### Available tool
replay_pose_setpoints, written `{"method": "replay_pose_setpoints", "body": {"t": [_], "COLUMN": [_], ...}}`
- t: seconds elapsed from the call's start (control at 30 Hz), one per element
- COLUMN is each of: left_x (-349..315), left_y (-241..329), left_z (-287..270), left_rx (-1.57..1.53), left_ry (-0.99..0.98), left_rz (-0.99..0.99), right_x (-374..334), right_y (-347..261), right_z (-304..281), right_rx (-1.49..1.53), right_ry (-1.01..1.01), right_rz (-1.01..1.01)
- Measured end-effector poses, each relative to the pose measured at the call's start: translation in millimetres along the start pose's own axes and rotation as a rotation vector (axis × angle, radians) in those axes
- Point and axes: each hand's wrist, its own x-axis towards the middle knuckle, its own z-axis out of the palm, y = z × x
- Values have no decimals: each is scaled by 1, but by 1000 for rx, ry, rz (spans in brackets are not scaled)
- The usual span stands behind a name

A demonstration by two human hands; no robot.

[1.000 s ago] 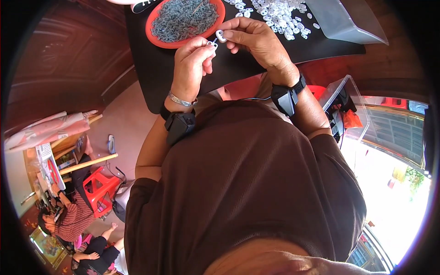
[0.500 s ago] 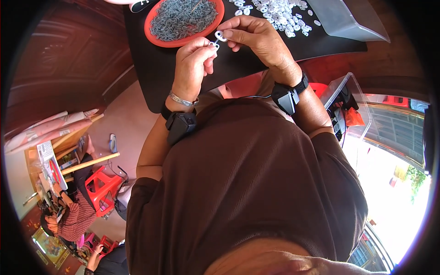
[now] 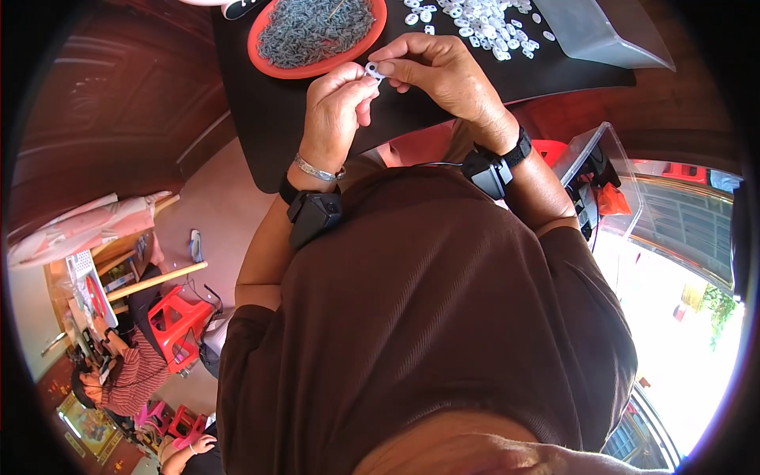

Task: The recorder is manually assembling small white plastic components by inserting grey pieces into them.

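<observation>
My left hand (image 3: 334, 111) and my right hand (image 3: 451, 79) meet above the dark table, fingertips pinched together. Between them is a small white plastic piece (image 3: 373, 70) with a dark round hole. It looks pressed against a second white piece, mostly covered by my left fingers. Just beyond my left hand is a red-orange oval tray (image 3: 297, 74), filled with small grey screw-like pieces (image 3: 313, 32). A loose pile of white oval two-hole pieces (image 3: 492, 28) lies past my right hand.
The black table (image 3: 269, 150) ends in front of my body. A translucent plastic bin (image 3: 594, 47) stands at its far right. To the right is a clear box (image 3: 606, 170) with dark items. At left are a red stool (image 3: 180, 317) and another person (image 3: 134, 376).
My hands have come closer together. The two white pieces, apart with a thin link between them before, now sit against each other. The other person's hand at lower left has shifted.
</observation>
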Motion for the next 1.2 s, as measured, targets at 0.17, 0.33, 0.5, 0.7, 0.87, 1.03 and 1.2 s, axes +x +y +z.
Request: {"method": "replay_pose_setpoints", "body": {"t": [0.17, 0.33, 0.5, 0.7, 0.87, 1.03, 1.2], "left_x": [-1, -3, -4, -5, -5, -5, -5], "left_y": [-5, -3, -2, -5, -10, -9, -14], "left_z": [1, 2, 3, 6, 2, 4, 3], "left_rx": [-67, -171, -131, -78, -49, 2, -52], "left_ry": [19, 16, 36, 86, 85, 78, 94], "left_rz": [-55, -47, -80, -67, 25, 126, 115], "right_x": [-6, -6, -8, -13, -14, -14, -14], "right_y": [0, 6, 3, -9, -5, -8, -7], "right_z": [7, 6, 8, 21, 23, 26, 23], "right_rx": [-16, 58, 17, -555, -695, -695, -683], "right_ry": [15, -7, -64, 69, 129, 123, 91], "right_rz": [-17, -59, -123, -321, -440, -425, -439]}}
